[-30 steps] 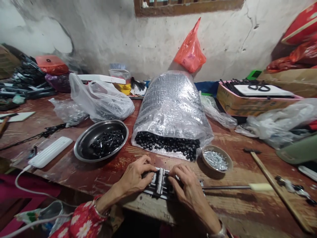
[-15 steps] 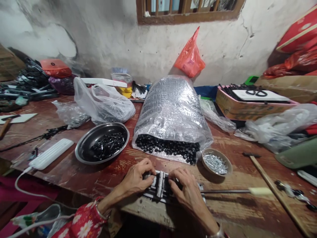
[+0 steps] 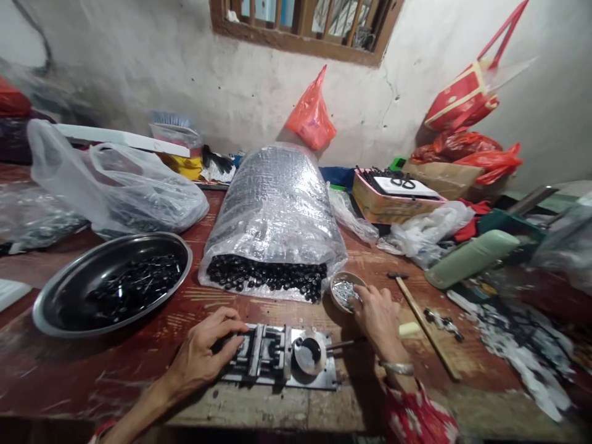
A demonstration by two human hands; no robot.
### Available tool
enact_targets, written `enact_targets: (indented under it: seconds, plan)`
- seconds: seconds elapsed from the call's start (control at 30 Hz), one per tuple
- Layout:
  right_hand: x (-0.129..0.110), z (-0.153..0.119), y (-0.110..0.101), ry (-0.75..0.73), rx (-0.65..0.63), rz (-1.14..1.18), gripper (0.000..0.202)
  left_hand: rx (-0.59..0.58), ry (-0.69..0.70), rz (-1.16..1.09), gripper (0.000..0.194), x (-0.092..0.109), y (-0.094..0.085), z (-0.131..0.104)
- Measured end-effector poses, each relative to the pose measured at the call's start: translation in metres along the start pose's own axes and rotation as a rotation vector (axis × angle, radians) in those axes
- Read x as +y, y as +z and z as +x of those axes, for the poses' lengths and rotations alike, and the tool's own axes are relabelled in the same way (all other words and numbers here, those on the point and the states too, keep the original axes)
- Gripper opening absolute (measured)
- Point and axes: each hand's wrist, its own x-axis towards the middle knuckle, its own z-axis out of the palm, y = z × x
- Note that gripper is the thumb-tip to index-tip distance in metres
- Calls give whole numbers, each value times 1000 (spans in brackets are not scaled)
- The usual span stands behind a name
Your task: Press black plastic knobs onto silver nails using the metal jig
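A metal jig (image 3: 271,354) with crossbars, black slots and a round disc at its right lies near the front edge of the table. My left hand (image 3: 208,345) has its thumb and fingers closed over the jig's left end; what lies under the fingertips is hidden. At the small bowl (image 3: 333,301) of silver metal pins (image 3: 345,291), my right hand (image 3: 380,317) reaches over the rim with its fingers together. Anything pinched there is too small to make out. A rod with a pale yellow handle (image 3: 409,329) extends from the jig's right side, partly behind my right wrist.
Behind the jig, a plastic sack (image 3: 275,206) spills small black round parts (image 3: 268,274). A steel basin (image 3: 44,317) with black pieces stands at left. A hammer (image 3: 428,327) and a green bottle (image 3: 472,259) lie at right.
My right hand has left the jig and moved right to the bowl of pins, uncovering the disc. My left hand stays at the jig's left part. The view has turned to the right.
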Motion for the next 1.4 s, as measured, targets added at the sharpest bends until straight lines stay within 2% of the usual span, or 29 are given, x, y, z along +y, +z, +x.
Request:
enact_targets:
  seconds: [0.1, 0.23, 0.5, 0.7, 0.9, 1.2, 1.3, 1.4]
  plan:
    - [7, 13, 9, -16, -72, 7, 17, 15, 12, 16, 18, -2, 2, 0]
    - [4, 20, 17, -42, -76, 33, 17, 32, 22, 42, 18, -3, 3, -3]
    - [8, 13, 18, -21, 33, 158, 15, 73, 42, 70, 18, -6, 4, -5]
    - [11, 14, 20, 6, 143, 396, 20, 85, 51, 62, 18, -8, 7, -6]
    - [14, 12, 18, 31, 201, 634, 24, 105, 57, 52, 17, -6, 5, -5]
    - [-9, -6, 3, 74, 182, 865, 28, 106, 58, 27, 19, -4, 9, -2]
    - [-19, -9, -1, 85, 163, 951, 29, 113, 59, 38, 19, -5, 4, -6]
    - [-39, -19, -16, 73, 142, 999, 27, 184, 55, 51, 19, -1, 0, -13]
